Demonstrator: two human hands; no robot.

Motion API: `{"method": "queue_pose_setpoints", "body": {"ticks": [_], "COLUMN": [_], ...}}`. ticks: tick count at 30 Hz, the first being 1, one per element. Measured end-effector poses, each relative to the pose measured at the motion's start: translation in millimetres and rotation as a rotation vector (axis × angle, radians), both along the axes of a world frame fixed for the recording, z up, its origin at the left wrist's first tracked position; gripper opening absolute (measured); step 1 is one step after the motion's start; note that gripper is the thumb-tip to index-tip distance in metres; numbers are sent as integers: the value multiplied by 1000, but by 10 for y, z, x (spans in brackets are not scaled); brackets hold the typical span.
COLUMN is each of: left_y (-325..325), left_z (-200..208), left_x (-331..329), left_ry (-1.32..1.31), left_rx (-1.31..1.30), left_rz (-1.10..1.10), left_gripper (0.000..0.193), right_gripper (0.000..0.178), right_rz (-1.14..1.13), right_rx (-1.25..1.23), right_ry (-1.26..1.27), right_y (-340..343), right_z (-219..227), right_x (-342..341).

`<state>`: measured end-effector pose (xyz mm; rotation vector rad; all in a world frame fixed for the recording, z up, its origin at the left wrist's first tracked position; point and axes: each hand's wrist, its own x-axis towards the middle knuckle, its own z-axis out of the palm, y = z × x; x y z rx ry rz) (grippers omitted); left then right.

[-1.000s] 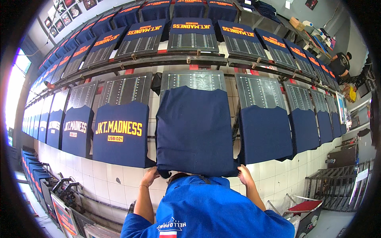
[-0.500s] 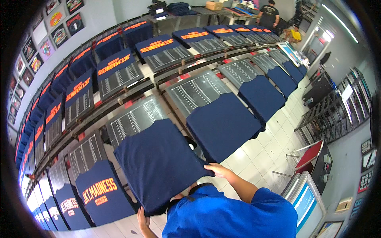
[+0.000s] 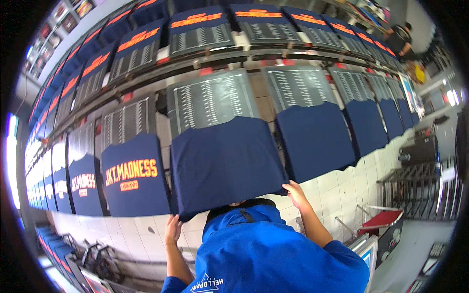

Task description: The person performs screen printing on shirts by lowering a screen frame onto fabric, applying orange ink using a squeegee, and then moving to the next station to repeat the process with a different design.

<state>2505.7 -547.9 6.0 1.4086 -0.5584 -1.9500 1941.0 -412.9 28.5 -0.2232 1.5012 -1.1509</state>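
A plain navy T-shirt (image 3: pixel 224 161) is stretched over the lower part of a grey board (image 3: pixel 212 100) printed with white ruler marks. My left hand (image 3: pixel 173 228) pinches the shirt's near left corner. At the near right corner, my right hand (image 3: pixel 295 193) holds the fabric between thumb and fingers. The near edge is drawn toward my body, and its middle is partly hidden by my blue shirt. Beside it on the left lies a navy T-shirt (image 3: pixel 131 195) with orange lettering; on the right lies another plain navy one (image 3: pixel 317 141).
Similar shirts on boards continue both ways along the bench. Beyond a dark rail (image 3: pixel 190 63) runs a second row of printed navy shirts (image 3: pixel 198 19). A person in black (image 3: pixel 400 39) stands far right. A red chair (image 3: pixel 382 219) and metal rack (image 3: pixel 415 188) are at the right.
The view has turned, and the held shirt now appears straighter on its board, its near edge more level. Both hands still grip its corners.
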Motion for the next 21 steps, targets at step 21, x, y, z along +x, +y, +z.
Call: {"method": "queue_pose_setpoints", "body": {"ticks": [21], "left_y": [-2652], "left_z": [205], "left_x": [-1583], "left_ry": [-363], "left_rx": [-180], "left_rz": [-117], "left_gripper": [51], "right_gripper": [59], "right_rz": [154], "right_rx": [-31], "right_ry": [200], "right_y": [-2494], "right_z": [59], "right_x": [-452]}}
